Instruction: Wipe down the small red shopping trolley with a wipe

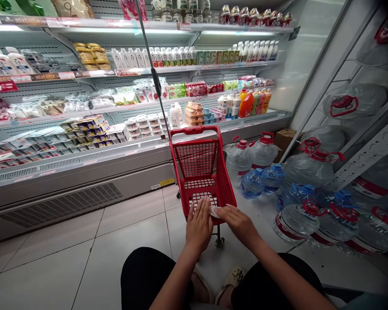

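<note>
A small red plastic shopping cart point(226, 191) with lattice walls stands right in front of me on the tiled floor. My left hand point(199, 221) lies flat over the cart's near edge, fingers stretched out and pointing away from me. Just to its right, my right hand point(239, 221) is closed on a small white wipe point(215, 211), perhaps tissue or cloth, pressed at the same edge. Part of the wipe is hidden under the right fingers. Between the hands and the far panel, the cart's grid floor shows.
An open refrigerated shelf point(142, 157) with dairy goods and drinks runs behind the cart. Large water bottles point(295, 221) crowd the floor at the right, beside a metal rack point(363, 161). A thin dark cable point(155, 82) hangs down before the shelves. My knees flank the cart's near side.
</note>
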A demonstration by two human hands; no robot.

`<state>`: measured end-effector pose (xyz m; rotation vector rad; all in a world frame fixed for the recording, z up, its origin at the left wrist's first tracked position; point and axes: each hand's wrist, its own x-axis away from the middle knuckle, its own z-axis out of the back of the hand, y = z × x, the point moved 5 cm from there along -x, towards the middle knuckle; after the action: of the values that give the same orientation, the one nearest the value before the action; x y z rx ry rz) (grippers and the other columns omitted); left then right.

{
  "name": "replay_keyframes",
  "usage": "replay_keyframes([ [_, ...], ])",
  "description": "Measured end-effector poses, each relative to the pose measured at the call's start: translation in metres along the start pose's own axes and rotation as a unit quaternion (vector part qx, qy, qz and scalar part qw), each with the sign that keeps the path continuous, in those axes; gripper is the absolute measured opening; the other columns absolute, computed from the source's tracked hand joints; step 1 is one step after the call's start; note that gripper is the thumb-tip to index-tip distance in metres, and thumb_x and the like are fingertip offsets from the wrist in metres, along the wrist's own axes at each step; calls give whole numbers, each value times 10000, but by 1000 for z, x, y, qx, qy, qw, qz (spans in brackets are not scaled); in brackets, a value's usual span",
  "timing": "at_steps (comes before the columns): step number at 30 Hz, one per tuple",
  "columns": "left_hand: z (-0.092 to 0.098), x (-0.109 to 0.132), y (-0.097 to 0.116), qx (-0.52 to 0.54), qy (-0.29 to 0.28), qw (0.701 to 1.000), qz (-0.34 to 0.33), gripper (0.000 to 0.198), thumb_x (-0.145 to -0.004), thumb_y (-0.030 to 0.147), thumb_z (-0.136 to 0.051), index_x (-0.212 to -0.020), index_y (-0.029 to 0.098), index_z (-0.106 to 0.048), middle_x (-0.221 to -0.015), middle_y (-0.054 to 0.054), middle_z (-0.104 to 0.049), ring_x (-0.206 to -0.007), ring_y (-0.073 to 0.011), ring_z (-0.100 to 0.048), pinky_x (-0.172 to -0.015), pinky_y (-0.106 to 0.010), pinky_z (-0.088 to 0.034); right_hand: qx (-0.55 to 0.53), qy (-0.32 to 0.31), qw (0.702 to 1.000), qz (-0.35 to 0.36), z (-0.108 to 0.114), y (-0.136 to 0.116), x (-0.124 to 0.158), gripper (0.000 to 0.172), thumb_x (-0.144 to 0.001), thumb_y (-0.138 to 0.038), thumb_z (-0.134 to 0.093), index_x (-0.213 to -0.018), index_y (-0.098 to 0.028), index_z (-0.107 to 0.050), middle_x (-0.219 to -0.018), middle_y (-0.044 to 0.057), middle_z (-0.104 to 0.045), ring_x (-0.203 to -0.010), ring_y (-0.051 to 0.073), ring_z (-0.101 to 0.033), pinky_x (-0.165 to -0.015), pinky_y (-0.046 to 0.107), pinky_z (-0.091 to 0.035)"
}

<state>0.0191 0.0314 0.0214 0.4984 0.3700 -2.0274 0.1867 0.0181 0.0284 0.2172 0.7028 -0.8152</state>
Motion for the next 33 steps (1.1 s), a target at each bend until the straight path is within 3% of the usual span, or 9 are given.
replay_keyframes([
  [3, 9, 5, -14, -1, -1, 999, -34, 654, -1087, 267, -367, -1694, 220, -128, -1719, 1, -275, -1601, -163, -225, -1338, -412, -128, -5, -15, 999, 35, 9, 25, -2, 405, -1025, -67, -447, -1323, -237, -664, -1187, 26, -779, -1126, 157, -723, -1178, 451, -499],
  [6, 14, 3, -28, 3, -3, 999, -48, 653, -1098, 282, -367, -1695, 240, -106, -1717, 17, -274, -1602, -159, -221, -1338, -408, -116, -2, -15, 999, 37, 8, 29, -3, 364, -1033, -66, -444, -1254, -231, -682, -1141, 21, -782, -1095, 155, -730, -1179, 458, -501],
  [11, 12, 3, -57, 2, 2, 1000, -11, 653, -1106, 301, -356, -1695, 263, -77, -1715, 28, -273, -1601, -170, -225, -1336, -419, -122, -10, 4, 1000, 19, -5, -5, -11, 354, -1032, -84, -474, -1312, -203, -655, -1179, 49, -775, -1102, 173, -729, -1166, 452, -520],
  [16, 11, 12, -100, -13, 23, 997, 70, 661, -1108, 306, -334, -1693, 279, -25, -1697, -9, -327, -1569, -206, -325, -1315, -451, -199, -18, -14, 996, 90, -14, -33, -27, 407, -1016, -51, -487, -1374, -182, -626, -1310, 60, -738, -1268, 185, -666, -1183, 440, -511],
  [18, 12, 14, -104, -14, 28, 995, 93, 668, -1108, 306, -325, -1693, 258, -5, -1689, -36, -347, -1552, -220, -363, -1304, -471, -230, -15, -18, 994, 109, -16, -37, -33, 422, -1015, -50, -486, -1398, -171, -612, -1374, 77, -706, -1331, 197, -625, -1187, 451, -507],
  [21, 11, 14, -86, 2, 12, 998, 67, 670, -1107, 306, -328, -1696, 228, -17, -1692, -48, -341, -1554, -221, -360, -1294, -470, -268, -18, -22, 992, 123, -22, -34, -43, 463, -1011, -55, -488, -1444, -186, -587, -1432, 83, -670, -1380, 196, -587, -1189, 449, -504],
  [26, 13, 18, -58, 39, -23, 999, 22, 681, -1104, 431, -392, -1693, 203, -139, -1687, -68, -353, -1549, -235, -371, -1272, -464, -331, 13, -10, 997, 70, -26, 18, -56, 559, -996, -30, -422, -1517, -203, -533, -1452, 67, -656, -1379, 182, -589, -1204, 445, -480],
  [30, 18, 21, -76, 53, -42, 997, 30, 643, -1103, 467, -393, -1673, 212, -243, -1663, -67, -407, -1529, -228, -409, -1264, -451, -353, 95, 34, 994, -47, 1, 88, -59, 624, -969, -4, -345, -1530, -206, -528, -1445, 80, -657, -1361, 218, -609, -1182, 494, -490],
  [33, 19, 18, -87, 51, -41, 996, 59, 637, -1099, 495, -384, -1654, 194, -297, -1637, -89, -450, -1511, -246, -439, -1253, -472, -371, 138, 67, 984, -91, 20, 108, -59, 629, -967, -15, -373, -1564, -181, -485, -1507, 99, -600, -1434, 253, -536, -1230, 522, -424],
])
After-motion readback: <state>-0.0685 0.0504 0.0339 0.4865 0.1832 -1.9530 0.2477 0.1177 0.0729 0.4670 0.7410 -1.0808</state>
